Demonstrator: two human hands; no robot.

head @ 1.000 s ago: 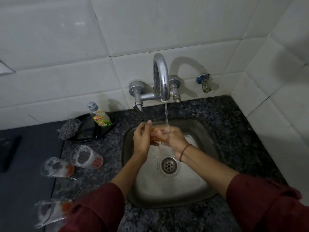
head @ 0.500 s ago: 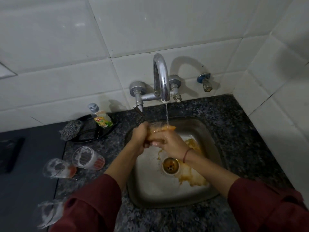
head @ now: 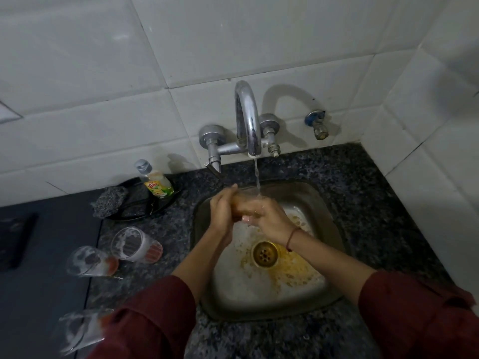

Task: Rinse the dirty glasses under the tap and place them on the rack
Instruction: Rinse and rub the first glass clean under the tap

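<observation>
A clear glass point(head: 246, 200) sits between both hands over the steel sink point(head: 318, 200), right under the water running from the chrome tap point(head: 247, 120). My left hand point(head: 223, 213) grips its left side, and my right hand point(head: 272, 218) holds it from the right and below. Orange residue lies in the basin around the brass drain point(head: 265, 254). Three dirty glasses stand on the counter at the left: one with white foam point(head: 134, 245), one with red dregs point(head: 89, 261), and one half hidden by my left sleeve point(head: 77, 332).
A dish-soap bottle point(head: 155, 183) and a steel scrubber point(head: 110, 202) rest on a dark tray behind the glasses. A small wall valve point(head: 317, 124) sticks out right of the tap. Speckled granite counter point(head: 375, 203) surrounds the sink. No rack is in view.
Orange liquid has been tipped from the glass into the basin and spread around the drain. The glass now looks clearer, and both hands stay on it under the stream.
</observation>
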